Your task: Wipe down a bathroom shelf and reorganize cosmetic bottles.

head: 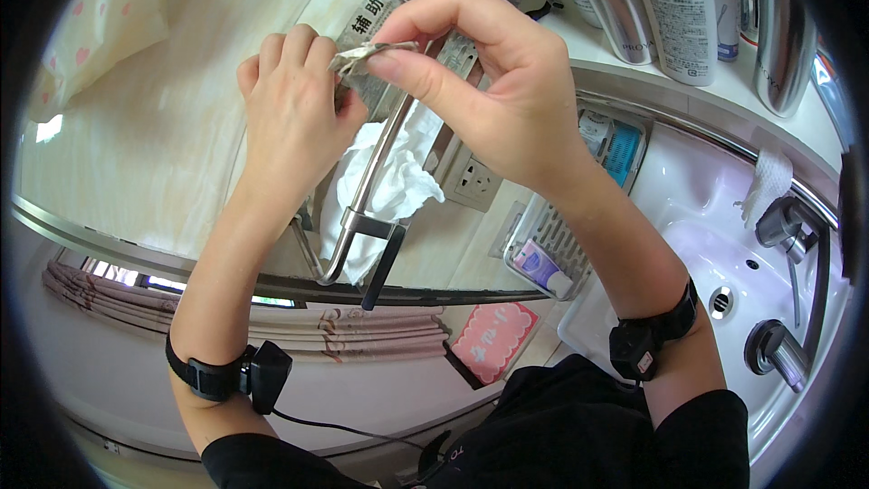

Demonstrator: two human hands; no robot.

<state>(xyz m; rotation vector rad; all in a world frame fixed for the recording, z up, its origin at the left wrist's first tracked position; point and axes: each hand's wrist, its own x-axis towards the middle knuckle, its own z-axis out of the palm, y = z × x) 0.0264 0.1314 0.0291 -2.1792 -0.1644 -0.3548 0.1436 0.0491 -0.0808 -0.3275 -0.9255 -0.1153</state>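
My right hand (pixel 502 75) pinches a small crumpled greyish-white scrap (pixel 366 53) between thumb and forefinger. The scrap's left end reaches the knuckles of my left hand (pixel 292 88), whose fingers are curled, with their tips hidden. Something dark shows in the gap by my left thumb, too little to name. Behind both hands, a grey printed strip (pixel 370 17) bearing writing runs along the tiled wall. A metal rail (pixel 380 156) passes below the right fingers, and crumpled white tissue (pixel 390 173) hangs around it.
Several bottles (pixel 675 20) crowd the white shelf (pixel 726 102) at upper right. Below are a wall socket (pixel 475 180), a wire basket (pixel 574 244) holding a purple-and-white tube (pixel 542 270), and a white sink (pixel 706 244) with a tap (pixel 777 356). A heart-patterned bag (pixel 102 27) hangs at left.
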